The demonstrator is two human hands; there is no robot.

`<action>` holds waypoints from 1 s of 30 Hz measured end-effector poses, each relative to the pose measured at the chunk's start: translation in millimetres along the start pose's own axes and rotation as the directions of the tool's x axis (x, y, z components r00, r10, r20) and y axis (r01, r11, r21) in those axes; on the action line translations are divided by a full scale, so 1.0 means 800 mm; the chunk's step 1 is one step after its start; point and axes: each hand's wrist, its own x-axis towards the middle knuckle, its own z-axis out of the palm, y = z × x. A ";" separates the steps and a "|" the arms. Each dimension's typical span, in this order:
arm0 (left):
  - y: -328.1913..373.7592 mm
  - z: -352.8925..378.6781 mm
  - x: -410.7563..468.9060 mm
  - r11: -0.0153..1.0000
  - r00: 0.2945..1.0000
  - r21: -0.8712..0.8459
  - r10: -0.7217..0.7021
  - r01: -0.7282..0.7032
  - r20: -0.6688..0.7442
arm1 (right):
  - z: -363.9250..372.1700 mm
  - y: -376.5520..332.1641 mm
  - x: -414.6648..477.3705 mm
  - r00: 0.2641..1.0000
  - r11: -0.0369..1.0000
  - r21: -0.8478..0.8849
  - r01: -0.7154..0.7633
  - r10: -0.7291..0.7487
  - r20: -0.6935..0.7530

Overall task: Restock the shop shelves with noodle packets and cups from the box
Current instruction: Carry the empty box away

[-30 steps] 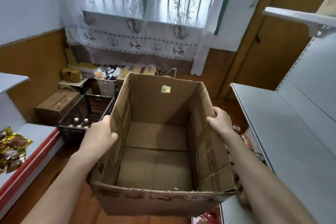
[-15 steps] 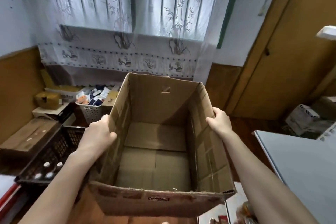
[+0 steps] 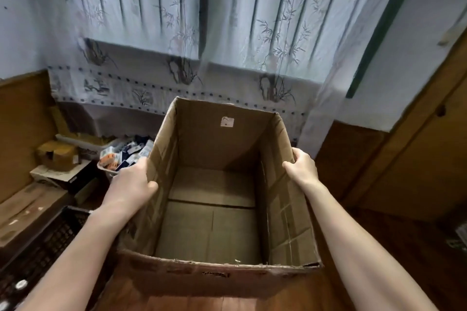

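Both hands, left hand (image 3: 131,184) at 9 o'clock, right hand (image 3: 302,168) at 3, grip empty box (image 3: 214,209) walls; restocking looks finished, next: set box aside.

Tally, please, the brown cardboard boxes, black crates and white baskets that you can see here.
Brown cardboard boxes: 3, namely the open box gripped by the left hand and right hand, the small box and the closed box on the left.
Black crates: 1, the black crate.
White baskets: 1, the white basket.
Total: 5
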 end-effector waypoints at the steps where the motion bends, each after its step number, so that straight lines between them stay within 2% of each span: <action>1: -0.003 0.004 0.025 1.000 1.000 0.001 -0.012 0.012 -0.004 | 0.013 -0.008 0.027 1.000 1.000 -0.001 0.006 -0.006 0.008; 9: -0.042 0.038 0.231 0.995 0.997 -0.052 -0.083 0.083 0.005 | 0.131 -0.079 0.227 0.998 0.999 -0.018 0.035 -0.034 0.051; 16: -0.071 0.051 0.377 0.985 0.986 -0.023 -0.169 0.169 -0.011 | 0.220 -0.141 0.364 0.995 0.999 0.012 0.043 -0.044 0.093; 23: -0.097 0.085 0.494 0.952 0.954 -0.058 -0.300 0.299 -0.011 | 0.323 -0.191 0.506 0.973 0.995 0.021 0.101 -0.103 0.207; 30: -0.127 0.129 0.602 0.886 0.895 -0.136 -0.446 0.443 0.009 | 0.436 -0.241 0.649 0.913 0.981 -0.017 0.193 -0.173 0.370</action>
